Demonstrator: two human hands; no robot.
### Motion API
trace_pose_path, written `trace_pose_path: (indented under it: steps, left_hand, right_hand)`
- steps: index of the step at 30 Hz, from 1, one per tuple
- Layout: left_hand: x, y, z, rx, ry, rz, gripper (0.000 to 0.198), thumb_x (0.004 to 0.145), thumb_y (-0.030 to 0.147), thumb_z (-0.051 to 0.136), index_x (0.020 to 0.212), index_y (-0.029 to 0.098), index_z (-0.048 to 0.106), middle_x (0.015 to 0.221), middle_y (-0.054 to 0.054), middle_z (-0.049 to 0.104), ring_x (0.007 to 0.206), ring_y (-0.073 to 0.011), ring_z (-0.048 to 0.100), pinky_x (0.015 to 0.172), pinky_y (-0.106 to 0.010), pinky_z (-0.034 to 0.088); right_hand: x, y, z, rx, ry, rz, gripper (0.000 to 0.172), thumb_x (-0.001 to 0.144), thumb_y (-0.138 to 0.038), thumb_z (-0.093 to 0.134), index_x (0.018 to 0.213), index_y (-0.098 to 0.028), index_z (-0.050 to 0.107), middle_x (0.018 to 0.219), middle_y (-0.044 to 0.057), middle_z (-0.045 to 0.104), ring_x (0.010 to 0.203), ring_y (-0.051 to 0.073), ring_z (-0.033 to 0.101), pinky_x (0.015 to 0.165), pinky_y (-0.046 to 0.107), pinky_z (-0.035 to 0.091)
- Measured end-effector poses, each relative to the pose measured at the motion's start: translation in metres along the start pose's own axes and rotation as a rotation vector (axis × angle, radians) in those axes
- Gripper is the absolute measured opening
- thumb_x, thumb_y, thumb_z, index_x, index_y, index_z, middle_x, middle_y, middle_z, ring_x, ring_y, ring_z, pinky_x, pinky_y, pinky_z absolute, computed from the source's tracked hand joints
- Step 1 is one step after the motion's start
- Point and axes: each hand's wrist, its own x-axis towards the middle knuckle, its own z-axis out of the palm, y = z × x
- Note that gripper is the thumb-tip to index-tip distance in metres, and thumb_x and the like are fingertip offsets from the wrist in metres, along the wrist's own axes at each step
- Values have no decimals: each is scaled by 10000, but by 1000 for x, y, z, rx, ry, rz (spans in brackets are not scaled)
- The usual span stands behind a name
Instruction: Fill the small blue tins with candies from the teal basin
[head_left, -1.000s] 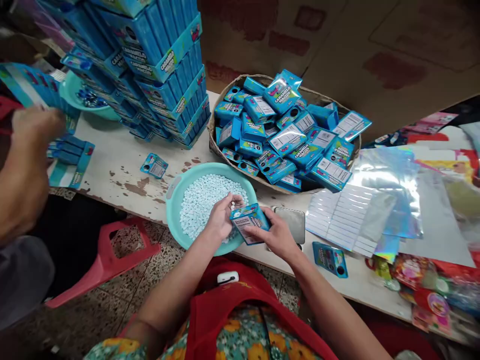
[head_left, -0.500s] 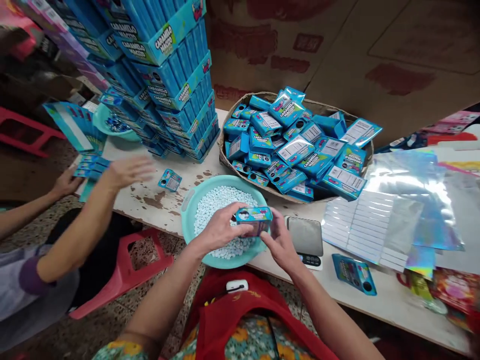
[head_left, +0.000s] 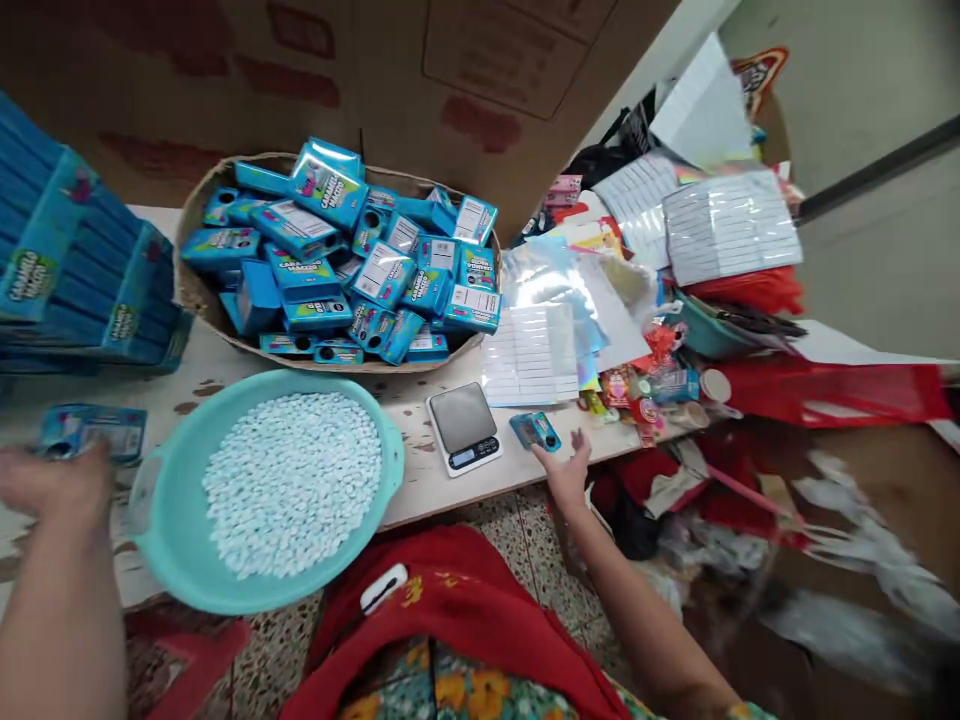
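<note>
My left hand is at the left edge, blurred, with thumb and fingers apart. Just beyond it lies a blue candy carton, partly covered by the hand; whether they touch I cannot tell. At the table's front edge my right hand reaches out with fingers spread, its thumb close to a flat-looking blue carton. Between the hands stands a turquoise basin of small pale-blue candies. A digital scale sits right of the basin.
A cut cardboard tray heaped with blue candy boxes stands behind the basin. Stacked blue display boxes rise at the left. Shiny label sheets and small candy packets lie rightward. Plastic bags gather below.
The view has swung right. My hands have parted: the box they held together is no longer between them. My left hand is now far left, my right beside the carton past the scale.
</note>
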Motion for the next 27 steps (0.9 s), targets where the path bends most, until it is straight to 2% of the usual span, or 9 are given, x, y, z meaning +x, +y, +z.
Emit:
trace_pose_path:
  steps: [3, 5, 7, 10, 14, 17, 23, 25, 27]
  left_hand:
    - [-11, -2, -4, 204, 237, -48, 542, 609, 439, 707, 1036, 233, 442, 1068, -24, 557, 1180, -397, 455, 1000, -646, 334]
    - [-38, 8, -9, 269, 324, 163, 518, 694, 418, 655, 1106, 185, 445, 1174, -65, 530, 1207, -358, 441, 1030, -575, 334]
    - [-77, 17, -4, 234, 298, 324, 408, 825, 421, 510, 1128, 150, 473, 1155, -112, 546, 1119, -304, 509, 967, -506, 407]
    - [-143, 19, 19, 262, -45, 481, 417, 853, 472, 461, 1111, 153, 536, 1091, -128, 592, 1071, -279, 533, 971, -454, 402]
    - [-200, 24, 54, 425, -132, 311, 535, 845, 533, 456, 1222, 160, 525, 1272, -179, 483, 1213, -339, 411, 998, -503, 339]
    - [-217, 41, 73, 472, -172, 154, 571, 814, 609, 460, 1201, 202, 557, 1213, -162, 500, 1151, -352, 435, 940, -503, 370]
    - [-248, 68, 92, 467, -248, 278, 500, 766, 588, 552, 1114, 234, 611, 1127, -132, 531, 1081, -335, 452, 887, -445, 389]
    - [-253, 68, 95, 385, -254, 305, 404, 785, 514, 562, 1052, 222, 643, 1076, -133, 553, 1066, -322, 467, 908, -422, 375]
    - [-251, 65, 97, 219, -259, 249, 311, 766, 451, 604, 964, 221, 671, 1034, -125, 574, 1049, -310, 486, 910, -391, 374]
  right_hand:
    - [4, 1, 8, 137, -140, 94, 694, 620, -582, 672, 1120, -121, 532, 1010, 121, 621, 911, 244, 586, 857, 419, 467]
    - [9, -2, 8, 156, -166, 104, 621, 635, -573, 665, 1051, -122, 564, 924, 99, 616, 828, 225, 578, 834, 421, 466]
    - [13, -3, 7, 123, -119, 102, 638, 634, -554, 684, 1088, -124, 555, 937, 116, 597, 815, 232, 569, 798, 407, 469]
    - [14, -6, 4, -78, -120, -49, 763, 657, -528, 677, 1275, -134, 463, 1051, 149, 536, 942, 291, 546, 816, 433, 458]
    - [7, -19, 1, -352, -314, -191, 751, 722, -503, 585, 1388, -227, 373, 1208, 151, 373, 1093, 358, 490, 804, 488, 460]
    - [8, -29, 1, -436, -454, -250, 698, 755, -502, 532, 1391, -270, 365, 1311, 147, 283, 1162, 360, 464, 820, 475, 465]
    - [43, -13, -9, -274, -822, -318, 1212, 510, -560, 747, 1469, -135, 141, 1316, 199, 358, 1212, 374, 418, 903, 479, 464]
    - [60, -2, -13, -190, -976, -292, 1211, 497, -493, 776, 1475, -174, 137, 1339, 197, 356, 1095, 336, 527, 798, 445, 527]
    - [77, 6, -14, -129, -1041, -289, 1076, 508, -440, 773, 1436, -225, 273, 1330, 179, 390, 914, 281, 614, 695, 424, 554]
